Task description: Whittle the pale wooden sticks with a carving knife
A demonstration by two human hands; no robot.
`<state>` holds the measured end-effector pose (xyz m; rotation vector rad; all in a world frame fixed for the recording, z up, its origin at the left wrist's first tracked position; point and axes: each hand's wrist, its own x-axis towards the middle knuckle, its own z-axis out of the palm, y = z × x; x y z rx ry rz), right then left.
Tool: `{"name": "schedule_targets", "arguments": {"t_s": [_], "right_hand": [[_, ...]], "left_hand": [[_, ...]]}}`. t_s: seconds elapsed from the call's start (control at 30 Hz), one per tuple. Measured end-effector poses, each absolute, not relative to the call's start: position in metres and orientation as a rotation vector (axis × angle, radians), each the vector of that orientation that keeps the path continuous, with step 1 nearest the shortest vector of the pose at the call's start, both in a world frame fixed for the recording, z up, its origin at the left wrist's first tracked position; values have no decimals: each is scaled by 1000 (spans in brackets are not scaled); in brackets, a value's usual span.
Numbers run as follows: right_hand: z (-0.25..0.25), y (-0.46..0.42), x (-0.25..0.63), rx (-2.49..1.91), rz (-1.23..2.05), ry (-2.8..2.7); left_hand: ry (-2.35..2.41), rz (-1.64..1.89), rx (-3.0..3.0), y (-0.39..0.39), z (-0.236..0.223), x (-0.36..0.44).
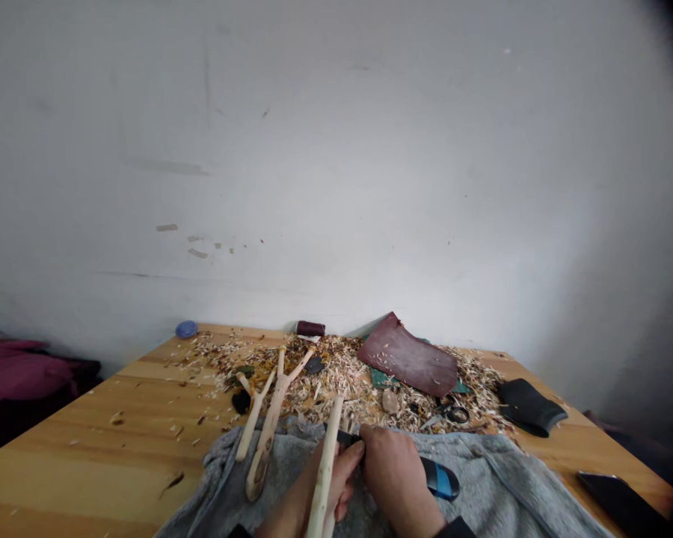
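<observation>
My left hand (343,472) is closed around a peeled, pale wooden stick (326,467) that points up and away from me. My right hand (393,469) grips a knife with a black-and-blue handle (440,479), whose end sticks out to the right of the fist. The knife's dark front part (345,438) lies close behind the stick, beside my left thumb; whether it touches the wood I cannot tell. Left of my hands, a larger peeled forked branch (274,422) and a smaller forked branch (250,426) rest partly on a grey cloth (476,486).
Wood shavings (336,370) cover the table's back half. Among them are a maroon sheet (409,355), a thread spool (310,329), scissors (446,415) and a brown lump (389,401). A black folded piece (532,407) and a phone (622,502) lie right; a blue round lid (186,329) sits back left.
</observation>
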<state>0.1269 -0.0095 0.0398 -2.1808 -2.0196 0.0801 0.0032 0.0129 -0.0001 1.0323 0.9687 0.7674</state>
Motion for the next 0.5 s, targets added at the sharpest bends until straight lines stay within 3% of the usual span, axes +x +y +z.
{"name": "schedule_targets", "arguments": {"t_s": [0.5], "right_hand": [[38,-9,124,-2258,-23,-1967]], "left_hand": [[1032,726,1243,13,7,1]]}}
